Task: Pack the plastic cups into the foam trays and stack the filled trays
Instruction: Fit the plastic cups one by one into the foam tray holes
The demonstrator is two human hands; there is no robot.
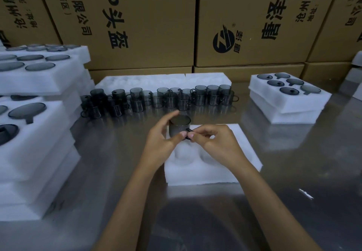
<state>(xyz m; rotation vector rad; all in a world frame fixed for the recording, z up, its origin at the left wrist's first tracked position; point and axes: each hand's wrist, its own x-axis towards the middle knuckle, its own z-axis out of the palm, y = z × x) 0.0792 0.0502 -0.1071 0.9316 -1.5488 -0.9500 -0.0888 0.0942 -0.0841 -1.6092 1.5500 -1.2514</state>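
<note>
- A smoky plastic cup (179, 127) was gripped upright in the left hand (161, 137) above a foam tray (211, 170) on the worktop (293, 162).
- The right hand (213, 141) pinched its handle.
- More cups (156, 99) lined the worktop behind.

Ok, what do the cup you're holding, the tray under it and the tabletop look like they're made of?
Cup: smoky grey see-through plastic by the look, glossy; glass can't be excluded. Both the left hand and right hand hold it. Tray: white foam, matte, with soft moulded hollows. Tabletop: probably stainless steel, brushed, showing blurred reflections.
</note>
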